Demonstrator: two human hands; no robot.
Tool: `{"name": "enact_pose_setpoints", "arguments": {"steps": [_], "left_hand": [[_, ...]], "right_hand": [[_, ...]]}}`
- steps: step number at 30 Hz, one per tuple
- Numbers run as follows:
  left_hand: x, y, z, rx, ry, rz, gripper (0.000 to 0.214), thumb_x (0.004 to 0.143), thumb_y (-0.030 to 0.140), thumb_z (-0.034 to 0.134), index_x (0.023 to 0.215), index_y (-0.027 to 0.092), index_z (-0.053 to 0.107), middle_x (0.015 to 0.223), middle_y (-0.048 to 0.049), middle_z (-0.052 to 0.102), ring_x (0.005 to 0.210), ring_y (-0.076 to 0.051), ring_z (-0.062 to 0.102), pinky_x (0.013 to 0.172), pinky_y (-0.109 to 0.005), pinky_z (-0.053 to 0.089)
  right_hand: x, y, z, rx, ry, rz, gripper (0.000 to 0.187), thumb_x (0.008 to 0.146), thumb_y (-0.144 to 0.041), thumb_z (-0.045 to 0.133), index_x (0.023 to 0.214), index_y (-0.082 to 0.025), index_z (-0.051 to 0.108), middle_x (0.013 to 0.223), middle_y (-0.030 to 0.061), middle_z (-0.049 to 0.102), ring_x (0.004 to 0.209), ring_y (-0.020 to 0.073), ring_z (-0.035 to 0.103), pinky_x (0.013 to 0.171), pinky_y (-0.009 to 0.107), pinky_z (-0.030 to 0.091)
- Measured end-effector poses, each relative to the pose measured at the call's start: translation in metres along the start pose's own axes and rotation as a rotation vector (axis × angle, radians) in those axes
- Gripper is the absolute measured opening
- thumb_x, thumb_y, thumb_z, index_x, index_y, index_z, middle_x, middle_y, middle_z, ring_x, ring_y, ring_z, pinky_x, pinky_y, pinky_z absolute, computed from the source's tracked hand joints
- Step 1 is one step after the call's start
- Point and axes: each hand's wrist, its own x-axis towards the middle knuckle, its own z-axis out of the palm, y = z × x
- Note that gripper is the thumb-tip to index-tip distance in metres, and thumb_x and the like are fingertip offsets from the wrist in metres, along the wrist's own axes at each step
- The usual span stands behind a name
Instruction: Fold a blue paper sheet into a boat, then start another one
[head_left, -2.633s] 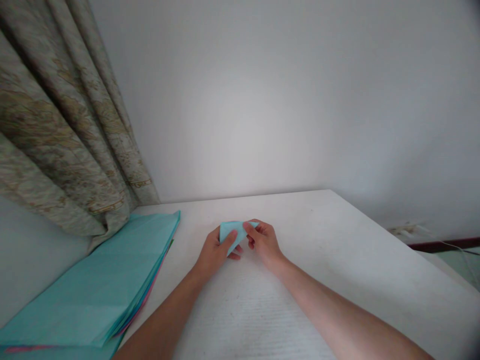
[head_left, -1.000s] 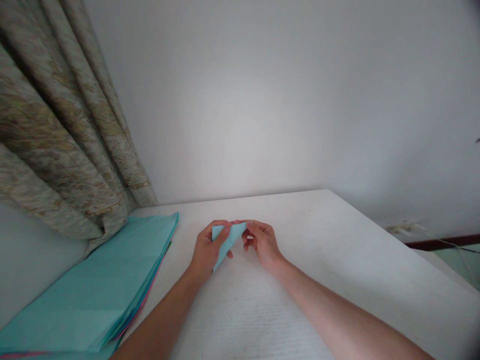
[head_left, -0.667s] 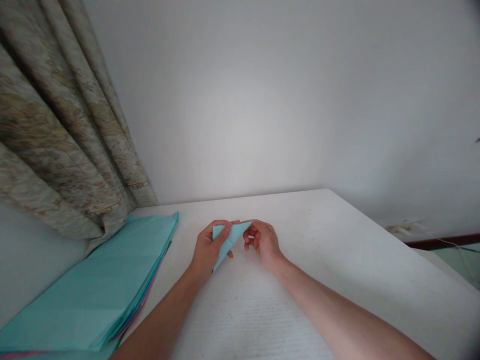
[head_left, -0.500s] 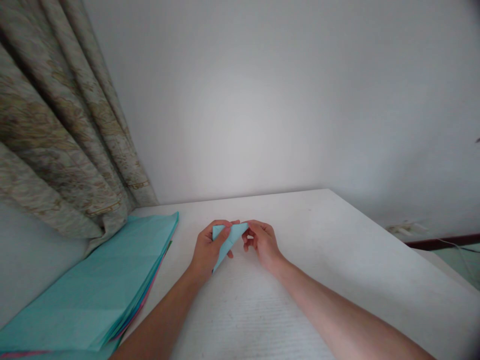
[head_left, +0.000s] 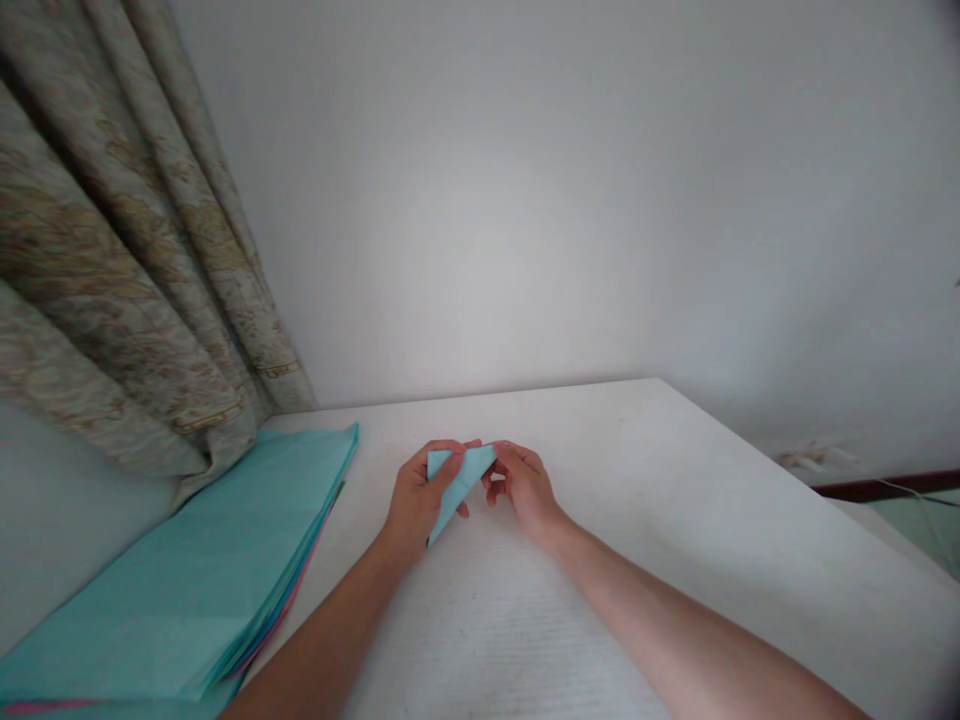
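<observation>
A small piece of folded light-blue paper is near the center of the frame, a little below the middle, held between two bare hands over a white table. It forms a narrowing triangle: a nearly level edge along the top, a point at the upper right and another reaching down at the lower left. Whether its lower tip touches the table cannot be told.

The left hand, entering from the bottom left, grasps the paper with its thumb laid across the near face and its other fingers behind; some fingertips show past the top edge and below the slanting edge. The right hand, coming from the bottom right, pinches the upper right corner between thumb and index finger, the remaining fingers curled beneath.

At the lower left of the frame lies a stack of large paper sheets, light blue on top, with blue and pink edges showing along its right side. A patterned curtain hangs in folds at the upper left, its bottom near the stack's far end. A pale wall fills the upper frame, and a thin white cable runs at the right edge.
</observation>
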Motion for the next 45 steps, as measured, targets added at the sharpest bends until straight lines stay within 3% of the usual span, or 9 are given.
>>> {"name": "enact_pose_setpoints", "arguments": {"steps": [14,19,23,40,45], "left_hand": [[0.0004,0.0051,-0.0023,-0.102,0.008,-0.143,0.03,0.073,0.036,0.068,0.094,0.018,0.057,0.118,-0.0107,0.062,0.066,-0.017,0.065,0.038,-0.024,0.051],[0.0011,0.0064,-0.0027,-0.135,0.025,-0.181,0.031,0.071,0.034,0.069,0.094,0.019,0.056,0.118,-0.0098,0.061,0.066,-0.016,0.065,0.037,-0.022,0.05],[0.0015,0.0078,-0.0018,-0.139,0.005,-0.204,0.03,0.071,0.033,0.069,0.095,0.019,0.056,0.119,-0.0091,0.061,0.064,-0.015,0.064,0.037,-0.022,0.049],[0.0001,0.0068,-0.0008,-0.074,-0.008,-0.131,0.028,0.074,0.038,0.067,0.092,0.018,0.058,0.116,-0.0101,0.063,0.063,-0.016,0.064,0.038,-0.022,0.05],[0.0001,0.0052,-0.0014,-0.087,-0.004,-0.143,0.032,0.073,0.039,0.067,0.093,0.017,0.058,0.115,-0.0124,0.063,0.064,-0.017,0.064,0.038,-0.023,0.05]], "right_hand": [[-0.0007,-0.0008,-0.001,0.005,-0.018,0.013,0.039,0.076,-0.051,0.057,0.066,-0.014,0.061,0.058,0.0013,0.05,0.053,0.0125,0.047,0.039,0.022,0.035],[-0.0021,-0.0016,-0.0004,-0.089,-0.059,0.015,0.035,0.072,-0.047,0.064,0.061,-0.014,0.06,0.053,0.0,0.049,0.048,0.0105,0.044,0.04,0.022,0.035],[-0.001,-0.0002,-0.001,-0.031,-0.01,0.031,0.039,0.075,-0.049,0.059,0.061,-0.013,0.061,0.054,0.0018,0.05,0.049,0.0118,0.045,0.039,0.022,0.034],[-0.0012,-0.0014,0.0001,0.005,0.01,0.024,0.037,0.077,-0.044,0.051,0.058,-0.014,0.059,0.047,0.0016,0.048,0.044,0.0127,0.044,0.038,0.024,0.034],[-0.0021,-0.0024,0.0,-0.011,-0.018,0.005,0.033,0.076,-0.04,0.048,0.066,-0.013,0.064,0.05,0.0019,0.049,0.046,0.0131,0.044,0.039,0.024,0.035]]}}
